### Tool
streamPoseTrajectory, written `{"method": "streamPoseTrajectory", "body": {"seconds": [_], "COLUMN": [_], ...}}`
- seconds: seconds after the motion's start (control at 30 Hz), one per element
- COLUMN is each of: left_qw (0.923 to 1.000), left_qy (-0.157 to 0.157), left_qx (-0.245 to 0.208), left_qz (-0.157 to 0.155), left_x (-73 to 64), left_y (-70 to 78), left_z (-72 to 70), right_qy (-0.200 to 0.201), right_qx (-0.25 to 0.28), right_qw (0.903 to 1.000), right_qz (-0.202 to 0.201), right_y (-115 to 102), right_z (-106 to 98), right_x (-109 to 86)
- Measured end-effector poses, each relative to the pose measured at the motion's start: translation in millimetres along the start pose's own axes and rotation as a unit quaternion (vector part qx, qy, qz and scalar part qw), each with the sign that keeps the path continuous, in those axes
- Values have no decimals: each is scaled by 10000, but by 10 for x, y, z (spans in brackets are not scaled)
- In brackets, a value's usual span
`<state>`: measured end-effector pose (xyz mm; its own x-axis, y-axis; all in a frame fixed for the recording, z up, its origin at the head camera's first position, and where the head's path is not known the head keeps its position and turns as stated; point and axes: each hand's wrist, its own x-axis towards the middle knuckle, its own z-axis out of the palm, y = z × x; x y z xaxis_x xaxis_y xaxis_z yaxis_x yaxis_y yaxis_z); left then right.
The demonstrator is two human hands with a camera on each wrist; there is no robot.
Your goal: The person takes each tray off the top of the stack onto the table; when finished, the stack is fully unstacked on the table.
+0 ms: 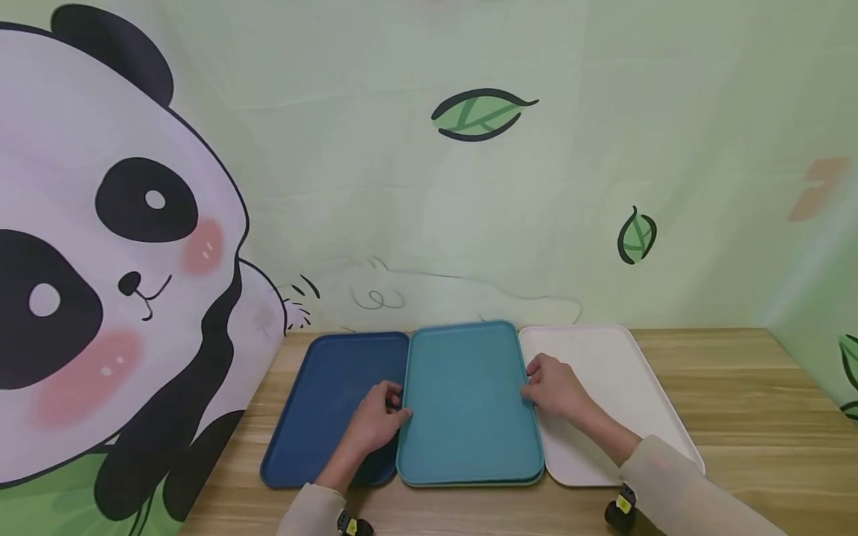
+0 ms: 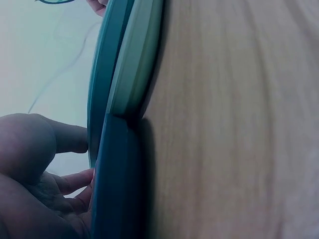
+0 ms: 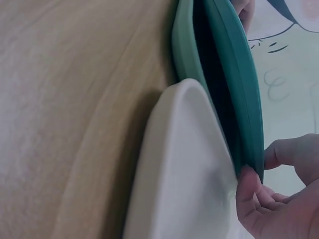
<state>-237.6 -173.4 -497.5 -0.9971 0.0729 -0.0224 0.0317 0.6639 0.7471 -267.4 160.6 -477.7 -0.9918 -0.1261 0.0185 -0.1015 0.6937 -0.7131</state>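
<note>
A teal tray [image 1: 467, 402] lies over a pale green tray [image 2: 137, 59], whose edge shows beneath it in both wrist views. In the right wrist view, a dark gap separates the two rims. My left hand [image 1: 377, 419] holds the teal tray's left edge, thumb against its rim and fingers low beside it, over the navy tray. At the opposite edge my right hand [image 1: 553, 385] pinches the teal rim between thumb and fingers, above the white tray. The undersides of the fingers are partly hidden.
The navy tray [image 1: 328, 402] lies to the left and the white tray [image 1: 603, 394] to the right, both close against the middle stack. All rest on a wooden table [image 1: 737, 417]. Behind stands a pale green backdrop [image 1: 375, 186] with a printed panda [image 1: 134, 298].
</note>
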Motion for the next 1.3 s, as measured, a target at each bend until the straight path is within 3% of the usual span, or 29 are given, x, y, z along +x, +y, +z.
{"method": "streamPoseTrajectory", "body": {"seconds": [0.17, 0.3, 0.4, 0.63, 0.83, 1.3], "left_qw": [10000, 10000, 9999, 9999, 9998, 9989], "left_qy": [-34, -60, -88, -131, -151, -411], "left_qx": [1, 24, 43, 27, 14, -177], "left_qz": [6, -31, -66, -90, -99, 104], "left_x": [2, 7, 8, 19, 23, 104], "left_y": [-3, -9, -4, 13, 13, -79], "left_z": [-12, -13, -18, -20, -19, -16], "right_qy": [-183, -560, -780, -1011, -1118, -730], "right_qx": [772, 1797, 2216, 2475, 2530, 2838], "right_qw": [9964, 9801, 9693, 9590, 9568, 9527], "right_qz": [310, 627, 729, 938, 897, 801], "right_y": [-54, -98, -119, -166, -179, -127], "right_z": [-33, -76, -115, -190, -224, -180], "right_x": [-27, -52, -65, -93, -121, -94]}}
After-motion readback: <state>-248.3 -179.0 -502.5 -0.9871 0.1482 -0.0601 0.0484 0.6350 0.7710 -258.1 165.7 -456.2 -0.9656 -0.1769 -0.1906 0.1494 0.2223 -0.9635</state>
